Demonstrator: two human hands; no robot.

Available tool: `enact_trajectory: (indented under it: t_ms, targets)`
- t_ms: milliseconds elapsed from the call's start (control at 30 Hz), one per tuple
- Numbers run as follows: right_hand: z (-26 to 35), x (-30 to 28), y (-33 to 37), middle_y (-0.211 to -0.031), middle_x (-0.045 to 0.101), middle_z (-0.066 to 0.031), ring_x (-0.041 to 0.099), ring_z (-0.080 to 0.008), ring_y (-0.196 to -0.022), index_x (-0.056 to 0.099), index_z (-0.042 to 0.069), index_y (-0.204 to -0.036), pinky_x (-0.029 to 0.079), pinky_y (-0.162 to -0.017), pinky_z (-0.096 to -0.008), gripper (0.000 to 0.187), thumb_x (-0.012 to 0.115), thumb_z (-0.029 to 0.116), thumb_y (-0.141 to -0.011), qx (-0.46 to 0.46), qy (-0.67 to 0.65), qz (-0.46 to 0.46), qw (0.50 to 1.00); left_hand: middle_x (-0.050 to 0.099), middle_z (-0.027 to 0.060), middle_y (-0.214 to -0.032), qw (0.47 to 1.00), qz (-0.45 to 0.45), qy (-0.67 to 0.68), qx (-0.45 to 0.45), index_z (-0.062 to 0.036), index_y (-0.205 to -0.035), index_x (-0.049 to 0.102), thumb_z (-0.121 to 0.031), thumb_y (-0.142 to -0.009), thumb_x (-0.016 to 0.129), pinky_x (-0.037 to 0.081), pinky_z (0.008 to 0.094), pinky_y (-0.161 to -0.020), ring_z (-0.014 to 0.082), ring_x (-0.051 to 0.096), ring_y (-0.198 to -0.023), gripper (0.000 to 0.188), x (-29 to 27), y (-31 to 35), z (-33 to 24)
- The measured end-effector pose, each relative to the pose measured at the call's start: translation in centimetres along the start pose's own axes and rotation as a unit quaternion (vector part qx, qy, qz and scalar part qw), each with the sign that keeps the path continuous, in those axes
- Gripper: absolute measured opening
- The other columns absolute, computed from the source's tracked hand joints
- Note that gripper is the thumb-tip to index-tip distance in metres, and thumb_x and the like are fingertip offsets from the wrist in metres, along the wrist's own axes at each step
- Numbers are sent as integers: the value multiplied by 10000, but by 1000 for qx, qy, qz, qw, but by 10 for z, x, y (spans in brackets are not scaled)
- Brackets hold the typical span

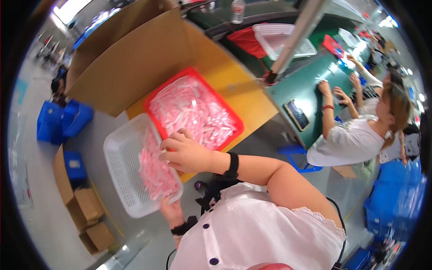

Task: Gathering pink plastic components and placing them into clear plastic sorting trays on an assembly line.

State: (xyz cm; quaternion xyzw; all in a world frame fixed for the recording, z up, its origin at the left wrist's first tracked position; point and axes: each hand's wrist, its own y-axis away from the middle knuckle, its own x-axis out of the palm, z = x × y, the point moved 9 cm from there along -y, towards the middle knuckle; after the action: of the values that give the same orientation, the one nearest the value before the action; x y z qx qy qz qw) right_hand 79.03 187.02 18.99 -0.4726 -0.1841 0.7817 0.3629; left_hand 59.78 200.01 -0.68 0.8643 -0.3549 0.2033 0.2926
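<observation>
Pink packets (155, 173) are lying in the white basket (120, 157), just left of the half-curled right hand (182, 152), their heap running lengthwise toward the left hand (171, 211), which is gripping the basket's rim; whether the right is holding any, I cannot tell.

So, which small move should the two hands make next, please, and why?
I would probably steady the white basket with the left hand: the basket seems to overhang the table, its pink pieces lie mostly on the side nearer the red tray, and the left hand holds it near one corner.
</observation>
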Motion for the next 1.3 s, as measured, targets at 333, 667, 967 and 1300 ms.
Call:
enact_trajectory:
  t_ms: [333, 667, 967, 1300]
  targets:
    - [-104, -168, 204, -827, 612, -113, 594, -296, -798, 655, 58, -831, 484, -688, -376, 109, 685, 61, -726, 344, 140, -198, 907, 593, 116, -1055, 996, -47, -77, 12, 17, -1089, 560, -71, -797, 512, 499, 397, -874, 254, 591, -981, 309, -62, 16, -22]
    - [-24, -131, 249, -920, 584, -71, 561, -133, -721, 637, 8, -920, 462, -638, -231, 132, 616, -59, -809, 386, 89, -201, 896, 589, 138, -1072, 995, -46, 17, -91, 9, -1099, 517, -61, -710, 514, 511, 463, -845, 300, 603, -975, 395, -100, 46, -76]
    - [123, -72, 297, -928, 597, -49, 562, -115, -765, 650, 36, -961, 471, -657, -241, 135, 642, 15, -827, 456, 47, -269, 847, 634, 107, -887, 836, 218, -497, 90, -7, -878, 591, -64, -777, 520, 466, 344, -769, 230, 600, -866, 137, -109, 85, -125]
    - [237, -136, 499, -1225, 561, -112, 509, -154, -1119, 474, 4, -1296, 420, -931, -310, 596, 627, 404, -883, 487, -170, -451, 728, 462, 201, -1299, 873, 362, -265, -191, 47, -1378, 304, -60, -569, 530, 369, 412, -1039, 335, 469, -1214, 847, -1, 219, 15]
